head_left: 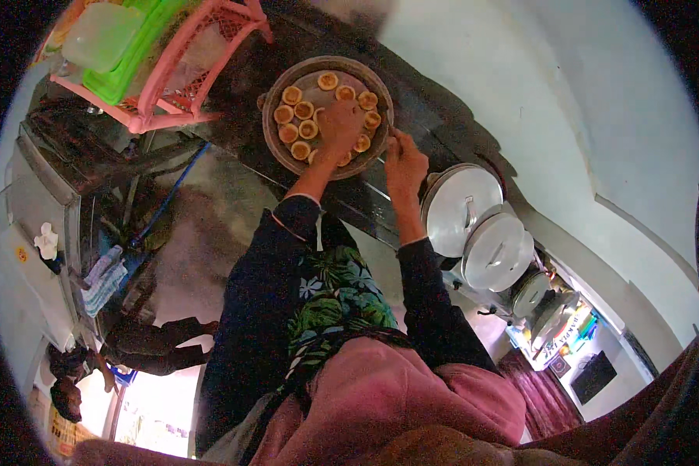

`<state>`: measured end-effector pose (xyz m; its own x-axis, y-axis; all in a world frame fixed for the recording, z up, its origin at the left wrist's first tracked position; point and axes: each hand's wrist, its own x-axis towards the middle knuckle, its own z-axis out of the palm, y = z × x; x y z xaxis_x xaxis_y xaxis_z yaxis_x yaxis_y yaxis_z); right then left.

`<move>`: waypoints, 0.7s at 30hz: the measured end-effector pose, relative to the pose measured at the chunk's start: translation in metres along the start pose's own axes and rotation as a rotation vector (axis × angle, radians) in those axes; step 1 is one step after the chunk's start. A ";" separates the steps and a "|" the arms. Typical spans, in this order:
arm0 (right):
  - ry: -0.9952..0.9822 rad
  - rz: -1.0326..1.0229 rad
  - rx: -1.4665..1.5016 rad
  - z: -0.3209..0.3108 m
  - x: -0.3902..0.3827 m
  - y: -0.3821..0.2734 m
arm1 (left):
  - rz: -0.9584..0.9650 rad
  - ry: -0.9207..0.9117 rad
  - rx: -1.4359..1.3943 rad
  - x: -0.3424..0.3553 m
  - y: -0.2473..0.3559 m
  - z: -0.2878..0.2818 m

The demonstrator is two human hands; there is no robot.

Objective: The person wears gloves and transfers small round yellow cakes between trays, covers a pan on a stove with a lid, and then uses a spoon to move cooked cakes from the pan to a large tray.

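Dark table by a white wall: left hand among small round cakes

Along the white wall point(520, 78) runs a dark table point(435, 101), and on it stands a round pan point(267, 128). Small golden cakes point(328, 81) lie inside the pan, loosely spread, with most of them visible to the left and to the right of the left hand point(340, 128). Each cake looks round from above, so it has no long axis which the fingers would need to follow; what matters, I judge, is only the direction.

From the left hand, one cake lies just beside it on the far side, another just beside it on the left, and a few more near it on the right. The forearm comes from the near side and partly covers the cakes at the near rim. This hand is clearly the nearer one to the cakes. Its fingers point down and are hidden by the hand itself, so I cannot tell if they are wide, narrow or holding a cake.

The right hand point(406, 163) is at the right rim of the pan, outside the cakes. Its fingers look curled there, but whether they grip the rim I cannot tell. Metal lids point(452, 202) are at the right, nearer than the pan, and a pink rack point(141, 118) stands at the far left.
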<state>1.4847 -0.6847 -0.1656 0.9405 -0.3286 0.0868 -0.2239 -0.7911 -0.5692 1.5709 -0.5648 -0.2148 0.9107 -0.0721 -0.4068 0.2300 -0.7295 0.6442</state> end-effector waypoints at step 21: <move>-0.133 0.206 0.302 -0.031 -0.041 -0.004 | 0.225 0.229 0.068 -0.041 -0.010 0.018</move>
<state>1.4391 -0.6842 -0.1413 0.9130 -0.3794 -0.1500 -0.3448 -0.5213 -0.7806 1.5249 -0.5662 -0.2159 0.9913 -0.0872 -0.0982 -0.0019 -0.7568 0.6536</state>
